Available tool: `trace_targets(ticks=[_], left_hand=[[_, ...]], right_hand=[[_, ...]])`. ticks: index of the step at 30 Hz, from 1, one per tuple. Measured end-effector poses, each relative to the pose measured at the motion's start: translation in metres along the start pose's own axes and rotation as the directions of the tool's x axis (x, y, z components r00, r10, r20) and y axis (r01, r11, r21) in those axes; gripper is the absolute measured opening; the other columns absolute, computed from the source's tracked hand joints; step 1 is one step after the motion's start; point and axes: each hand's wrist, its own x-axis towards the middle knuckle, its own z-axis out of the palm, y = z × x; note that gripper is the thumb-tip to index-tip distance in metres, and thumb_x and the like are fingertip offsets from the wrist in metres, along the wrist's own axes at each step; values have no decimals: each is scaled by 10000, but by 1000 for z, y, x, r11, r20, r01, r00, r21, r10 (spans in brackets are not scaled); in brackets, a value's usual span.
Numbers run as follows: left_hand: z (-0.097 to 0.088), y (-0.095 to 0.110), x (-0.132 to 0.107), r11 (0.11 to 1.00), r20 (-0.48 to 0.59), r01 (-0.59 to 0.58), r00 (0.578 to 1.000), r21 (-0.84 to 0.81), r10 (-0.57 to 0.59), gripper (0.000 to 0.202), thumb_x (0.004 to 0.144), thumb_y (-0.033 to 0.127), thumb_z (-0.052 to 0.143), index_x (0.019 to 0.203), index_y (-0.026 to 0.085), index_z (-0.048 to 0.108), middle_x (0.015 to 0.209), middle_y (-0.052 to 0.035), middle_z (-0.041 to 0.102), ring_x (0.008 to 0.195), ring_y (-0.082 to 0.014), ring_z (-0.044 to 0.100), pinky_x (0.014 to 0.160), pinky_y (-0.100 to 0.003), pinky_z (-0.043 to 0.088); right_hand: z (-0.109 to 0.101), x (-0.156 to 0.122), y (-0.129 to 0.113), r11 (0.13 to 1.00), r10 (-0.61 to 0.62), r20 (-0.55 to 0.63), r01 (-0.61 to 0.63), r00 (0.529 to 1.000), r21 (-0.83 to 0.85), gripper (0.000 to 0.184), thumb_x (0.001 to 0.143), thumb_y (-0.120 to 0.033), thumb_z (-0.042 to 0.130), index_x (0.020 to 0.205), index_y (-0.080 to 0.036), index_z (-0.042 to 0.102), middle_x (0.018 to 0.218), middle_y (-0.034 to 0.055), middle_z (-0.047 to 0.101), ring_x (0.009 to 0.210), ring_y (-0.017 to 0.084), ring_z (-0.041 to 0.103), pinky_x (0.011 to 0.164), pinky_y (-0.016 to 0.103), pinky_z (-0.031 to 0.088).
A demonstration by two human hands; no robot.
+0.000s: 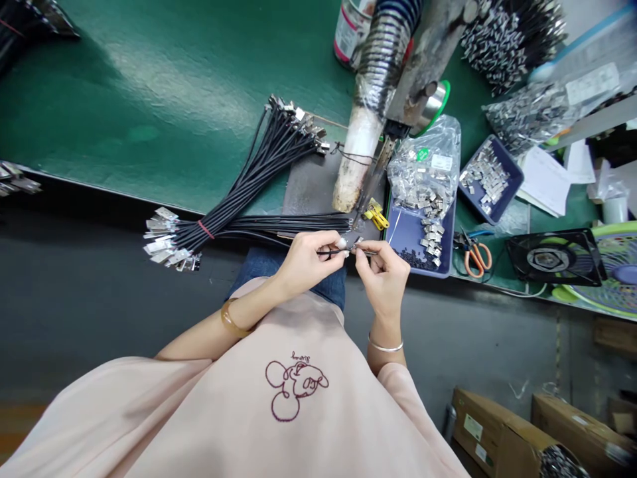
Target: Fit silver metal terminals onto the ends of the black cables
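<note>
My left hand (309,262) pinches a black cable (326,252) close to its end, at the bench's front edge. Facing it, my right hand (385,273) is closed with thumb and forefinger together on a thin dark piece (367,252), too small to name. A tiny metal part (358,240) shows between the fingertips of both hands; which hand bears it I cannot tell. Just behind my hands lies a row of black cables (298,222). Across it, to the left, rests a bundle of cables (233,199) with metal connectors at both ends, tied by a red band.
A soldering iron (373,176) and a fume hose (361,143) hang down behind my hands. To the right are a blue tray (405,229) of metal shells and small black parts, a smaller tray (517,178), orange-handled pliers (478,259) and a black fan (552,257). Cardboard boxes (490,425) stand on the floor.
</note>
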Motion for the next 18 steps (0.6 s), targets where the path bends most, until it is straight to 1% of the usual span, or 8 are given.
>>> trace_targets(ticks=[3,6,8,11,14,16,18], left_hand=[[0,-1,0,1000,-9,-1,1000,-1,1,70,789,143,635,732,145,594,630,45,510,569,-64,425,523,-170,344],[0,-3,0,1000,-10,-6,1000,0,6,72,792,148,635,733,144,595,635,45,514,569,-63,429,522,-172,343],[0,-4,0,1000,-11,-12,1000,5,12,81,793,147,635,726,144,590,635,45,508,571,-64,428,521,-172,340],[0,-4,0,1000,-21,-10,1000,0,10,81,794,148,634,728,145,587,630,48,498,572,-62,423,519,-168,334],[0,-5,0,1000,-29,5,1000,-16,-5,72,793,158,636,739,144,590,630,46,504,567,-60,421,512,-166,333],[-1,-5,0,1000,-23,9,1000,-18,-9,69,793,165,637,745,145,591,624,48,495,554,-58,408,506,-166,329],[-2,-4,0,1000,-14,5,1000,-15,-5,69,794,171,636,749,146,591,618,51,482,546,-56,396,505,-168,332]], right_hand=[[2,-2,0,1000,21,-2,-21,1000,21,125,911,-288,611,914,-208,707,682,-41,606,480,68,337,511,244,333],[5,-3,0,999,10,-33,-8,999,45,125,916,-289,616,899,-207,709,820,-2,673,505,66,372,527,250,360],[6,-3,0,999,3,-50,0,999,51,119,916,-286,627,884,-205,708,877,12,687,521,65,387,538,252,370],[6,-4,2,998,27,-51,-24,998,55,113,910,-298,651,874,-201,697,798,-11,663,514,65,365,536,248,358],[5,-5,4,996,67,-10,-66,998,59,156,915,-339,645,867,-196,684,717,-30,621,505,69,340,519,246,333],[4,-5,4,995,75,19,-76,997,66,178,922,-356,630,863,-196,681,722,-29,620,506,71,337,513,247,326],[5,-4,3,996,60,10,-61,998,67,178,926,-352,623,864,-199,688,764,-19,641,509,67,339,517,248,330]])
